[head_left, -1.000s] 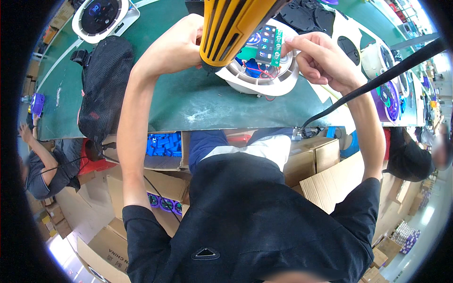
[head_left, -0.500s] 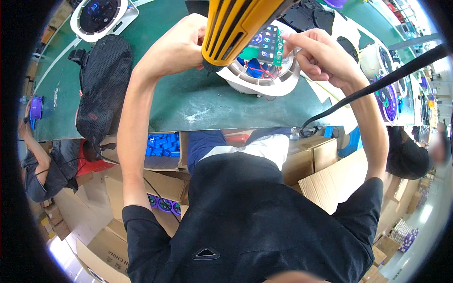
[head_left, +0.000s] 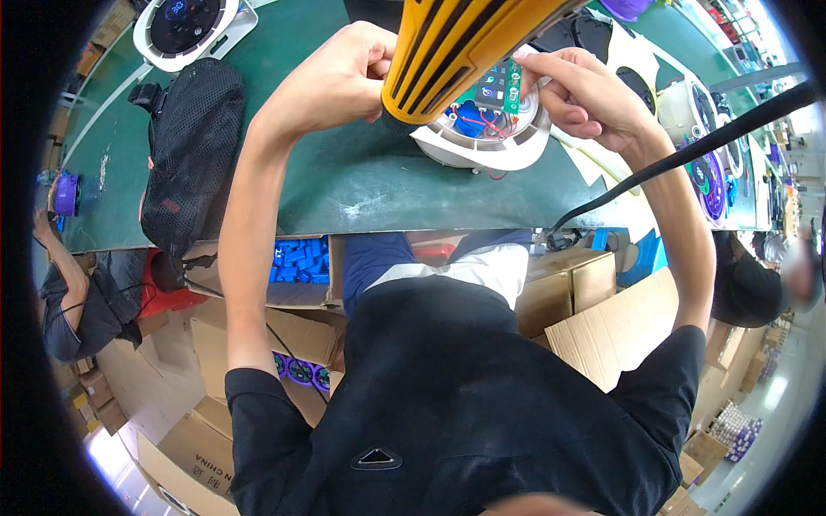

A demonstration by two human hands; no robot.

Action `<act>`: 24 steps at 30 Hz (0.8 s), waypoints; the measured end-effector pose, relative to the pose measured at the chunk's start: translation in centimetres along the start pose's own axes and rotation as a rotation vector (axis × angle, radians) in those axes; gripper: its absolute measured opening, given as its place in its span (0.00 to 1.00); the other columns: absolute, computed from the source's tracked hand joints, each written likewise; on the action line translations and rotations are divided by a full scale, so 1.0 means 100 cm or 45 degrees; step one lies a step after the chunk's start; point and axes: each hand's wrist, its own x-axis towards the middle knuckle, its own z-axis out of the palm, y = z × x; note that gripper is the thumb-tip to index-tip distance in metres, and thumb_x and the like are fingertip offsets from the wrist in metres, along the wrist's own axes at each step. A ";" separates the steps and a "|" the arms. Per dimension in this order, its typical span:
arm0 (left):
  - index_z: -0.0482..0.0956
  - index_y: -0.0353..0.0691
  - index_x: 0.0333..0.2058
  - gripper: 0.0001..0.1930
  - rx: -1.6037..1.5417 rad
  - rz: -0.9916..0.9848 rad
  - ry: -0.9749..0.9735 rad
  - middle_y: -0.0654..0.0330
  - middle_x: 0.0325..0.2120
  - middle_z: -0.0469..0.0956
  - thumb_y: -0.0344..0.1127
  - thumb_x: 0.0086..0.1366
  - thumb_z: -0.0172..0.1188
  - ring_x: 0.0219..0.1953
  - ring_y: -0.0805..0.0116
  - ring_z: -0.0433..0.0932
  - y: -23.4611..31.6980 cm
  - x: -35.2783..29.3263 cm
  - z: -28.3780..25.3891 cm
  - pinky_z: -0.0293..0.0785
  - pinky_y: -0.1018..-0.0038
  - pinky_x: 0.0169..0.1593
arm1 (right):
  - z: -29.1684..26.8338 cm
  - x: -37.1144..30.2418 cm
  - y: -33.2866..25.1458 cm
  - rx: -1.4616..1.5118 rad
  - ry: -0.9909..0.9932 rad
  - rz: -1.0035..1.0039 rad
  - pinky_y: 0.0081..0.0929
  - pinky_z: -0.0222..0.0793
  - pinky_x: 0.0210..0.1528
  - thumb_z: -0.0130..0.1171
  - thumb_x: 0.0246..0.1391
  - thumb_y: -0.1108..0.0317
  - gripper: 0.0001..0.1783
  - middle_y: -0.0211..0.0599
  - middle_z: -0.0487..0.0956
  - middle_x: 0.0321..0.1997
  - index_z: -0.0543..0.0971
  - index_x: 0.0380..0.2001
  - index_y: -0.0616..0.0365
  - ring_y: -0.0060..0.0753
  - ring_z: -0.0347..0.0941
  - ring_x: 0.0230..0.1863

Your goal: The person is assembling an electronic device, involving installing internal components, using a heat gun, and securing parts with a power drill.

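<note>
A white round appliance housing (head_left: 482, 161) sits on the green table in front of me, blue parts and red wires showing inside it. Over it, a green circuit board (head_left: 514, 90) with a dark panel of icons is tilted up. My right hand (head_left: 585, 95) pinches the board's right edge between thumb and forefinger, the other fingers curled. My left hand (head_left: 344, 86) is closed with bent fingers; their tips and anything in them are hidden behind a yellow and black power tool (head_left: 447, 60) in the foreground. That tool covers the board's left part.
A black mesh bag (head_left: 194, 159) lies left on the green table (head_left: 344, 185), near a finished-looking round unit (head_left: 183, 26) with a lit display. A thick black cable (head_left: 688, 155) crosses at right. Below are cardboard boxes (head_left: 551, 288) and a box of blue pieces (head_left: 299, 261). Other people work at both sides.
The yellow tool now appears farther right, covering more of the board. My left hand has shifted slightly right; my right hand keeps hold of the board's edge.
</note>
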 end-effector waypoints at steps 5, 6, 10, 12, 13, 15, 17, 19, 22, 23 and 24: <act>0.86 0.38 0.40 0.11 0.055 -0.047 0.027 0.63 0.35 0.84 0.36 0.61 0.72 0.38 0.74 0.81 0.006 -0.001 0.001 0.78 0.75 0.42 | 0.000 0.000 0.004 0.000 0.006 -0.019 0.07 0.46 0.07 0.49 0.71 0.56 0.23 0.19 0.62 0.06 0.79 0.30 0.65 0.07 0.52 0.04; 0.86 0.39 0.41 0.12 0.061 -0.049 0.022 0.63 0.35 0.84 0.36 0.61 0.72 0.38 0.74 0.81 0.006 -0.002 0.000 0.78 0.75 0.42 | 0.001 -0.001 0.004 0.003 0.036 -0.030 0.07 0.46 0.07 0.49 0.71 0.56 0.23 0.19 0.63 0.06 0.79 0.30 0.65 0.07 0.52 0.04; 0.86 0.38 0.40 0.11 -0.011 -0.102 0.009 0.63 0.35 0.85 0.36 0.61 0.72 0.39 0.74 0.81 0.005 -0.001 0.000 0.78 0.75 0.43 | 0.000 0.002 0.004 0.002 -0.010 -0.037 0.07 0.46 0.07 0.49 0.71 0.56 0.23 0.20 0.63 0.06 0.78 0.30 0.65 0.07 0.52 0.04; 0.86 0.39 0.40 0.11 0.029 -0.068 0.040 0.63 0.35 0.85 0.35 0.61 0.72 0.39 0.74 0.81 0.006 -0.001 0.001 0.79 0.76 0.43 | 0.001 0.000 0.001 0.004 0.001 -0.015 0.07 0.46 0.07 0.49 0.72 0.56 0.23 0.20 0.63 0.05 0.78 0.30 0.66 0.07 0.52 0.04; 0.86 0.39 0.40 0.11 0.029 -0.067 0.040 0.63 0.35 0.85 0.35 0.61 0.72 0.39 0.74 0.81 0.006 -0.001 0.001 0.79 0.76 0.43 | 0.001 0.000 0.002 0.004 0.002 -0.015 0.07 0.46 0.07 0.49 0.72 0.56 0.23 0.20 0.63 0.05 0.78 0.30 0.66 0.07 0.52 0.04; 0.86 0.39 0.41 0.10 -0.014 -0.063 0.028 0.63 0.35 0.85 0.33 0.61 0.72 0.39 0.74 0.81 0.005 -0.001 0.001 0.79 0.75 0.44 | 0.002 0.002 0.004 -0.037 0.004 -0.036 0.07 0.46 0.07 0.48 0.72 0.56 0.24 0.20 0.62 0.05 0.78 0.30 0.66 0.07 0.52 0.04; 0.86 0.39 0.41 0.10 -0.041 -0.060 0.030 0.63 0.36 0.85 0.33 0.61 0.72 0.39 0.74 0.81 0.004 -0.002 0.001 0.79 0.75 0.44 | 0.003 0.001 0.002 -0.039 0.004 -0.027 0.07 0.46 0.07 0.48 0.72 0.56 0.24 0.20 0.62 0.05 0.78 0.30 0.66 0.07 0.52 0.03; 0.86 0.39 0.41 0.10 -0.068 -0.055 0.030 0.63 0.36 0.84 0.33 0.60 0.72 0.39 0.74 0.81 0.003 -0.001 0.001 0.79 0.75 0.44 | 0.002 0.001 0.001 -0.041 0.008 -0.018 0.07 0.46 0.07 0.48 0.72 0.56 0.24 0.20 0.62 0.05 0.78 0.30 0.66 0.07 0.52 0.03; 0.86 0.39 0.41 0.11 -0.105 -0.090 0.017 0.63 0.36 0.84 0.33 0.60 0.72 0.40 0.74 0.81 0.004 0.000 0.001 0.79 0.75 0.44 | 0.002 0.001 0.003 -0.034 -0.009 -0.032 0.07 0.46 0.07 0.48 0.72 0.56 0.24 0.19 0.61 0.05 0.78 0.29 0.65 0.07 0.51 0.03; 0.86 0.38 0.41 0.11 -0.066 -0.085 0.019 0.63 0.36 0.84 0.33 0.61 0.72 0.40 0.74 0.81 0.006 0.000 0.001 0.79 0.75 0.44 | 0.002 0.000 0.002 -0.022 0.010 -0.026 0.07 0.46 0.06 0.48 0.72 0.56 0.24 0.19 0.61 0.05 0.78 0.29 0.66 0.08 0.51 0.03; 0.86 0.38 0.41 0.11 -0.027 -0.080 0.022 0.63 0.36 0.84 0.33 0.61 0.72 0.40 0.74 0.81 0.007 0.000 0.001 0.79 0.75 0.44 | 0.003 -0.001 0.002 -0.012 0.028 -0.020 0.07 0.46 0.06 0.48 0.72 0.56 0.24 0.19 0.61 0.05 0.78 0.29 0.66 0.08 0.51 0.03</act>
